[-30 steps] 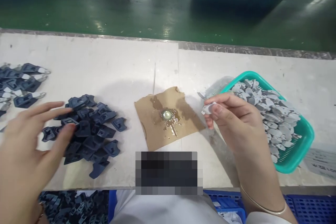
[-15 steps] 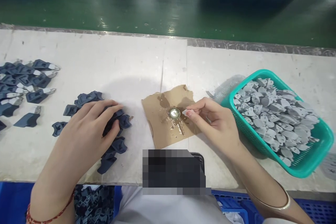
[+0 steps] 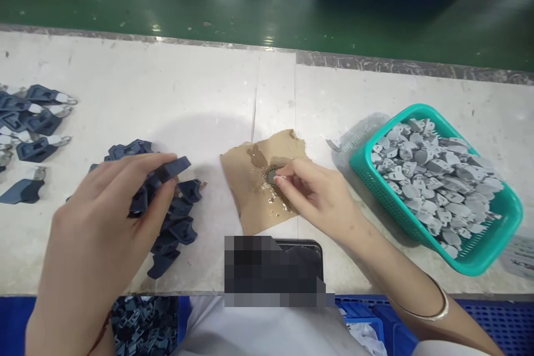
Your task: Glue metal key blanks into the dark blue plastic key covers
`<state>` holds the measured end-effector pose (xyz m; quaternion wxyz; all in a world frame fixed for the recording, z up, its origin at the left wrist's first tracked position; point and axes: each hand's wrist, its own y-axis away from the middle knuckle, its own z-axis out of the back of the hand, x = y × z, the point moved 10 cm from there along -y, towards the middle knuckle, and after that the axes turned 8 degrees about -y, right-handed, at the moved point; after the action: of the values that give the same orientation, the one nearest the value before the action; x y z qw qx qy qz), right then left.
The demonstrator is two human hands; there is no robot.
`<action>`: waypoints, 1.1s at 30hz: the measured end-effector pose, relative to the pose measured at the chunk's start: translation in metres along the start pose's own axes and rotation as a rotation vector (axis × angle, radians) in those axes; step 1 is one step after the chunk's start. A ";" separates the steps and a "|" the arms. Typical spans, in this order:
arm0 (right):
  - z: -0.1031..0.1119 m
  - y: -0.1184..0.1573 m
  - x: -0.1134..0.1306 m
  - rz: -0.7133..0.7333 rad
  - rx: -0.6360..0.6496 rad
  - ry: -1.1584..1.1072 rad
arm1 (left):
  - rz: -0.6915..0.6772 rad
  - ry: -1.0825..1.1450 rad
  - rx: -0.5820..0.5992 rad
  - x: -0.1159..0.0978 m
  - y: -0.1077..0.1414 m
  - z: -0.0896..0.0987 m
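Between the thumb and fingers of my left hand (image 3: pixel 104 217) is a dark blue plastic part (image 3: pixel 175 168), lifted above a pile of like parts (image 3: pixel 180 228). My right hand (image 3: pixel 319 194) is closed in a pinch over a small round cap (image 3: pixel 272 176) with a crimped-looking rim. A small pale piece shows at its fingertips, mostly hidden by them. The cap sits on a torn piece of brown cardboard (image 3: pixel 237 178), which has wet, shiny spots around it.
At the right stands a green basket (image 3: pixel 362 164) full of grey plastic pieces (image 3: pixel 442 183). Dark blue parts with pale tips (image 3: pixel 37 147) lie at the far left. A phone (image 3: pixel 298 250) rests at the front edge. Blue bins (image 3: pixel 146 322) are below the table.
My left hand has picked a dark blue part off the pile and raised it. My right hand has moved left, bringing the pale piece to the round cap.
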<state>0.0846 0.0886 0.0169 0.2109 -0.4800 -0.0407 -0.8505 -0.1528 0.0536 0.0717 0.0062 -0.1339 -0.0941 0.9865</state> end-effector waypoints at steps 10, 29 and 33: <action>0.019 0.008 -0.038 -0.344 -0.235 -0.425 | 0.349 1.376 0.419 -0.055 0.030 -0.097; 0.013 0.010 -0.027 -0.284 -0.194 -0.788 | 0.228 1.295 0.524 -0.070 0.033 -0.113; -0.001 0.008 -0.013 -0.230 -0.108 -0.933 | 0.168 1.143 0.609 -0.074 0.038 -0.120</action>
<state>0.0931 0.0849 0.0040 0.0496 -0.8129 -0.1396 -0.5633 -0.0493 0.0354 -0.0292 0.0157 -0.6367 0.2183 0.7394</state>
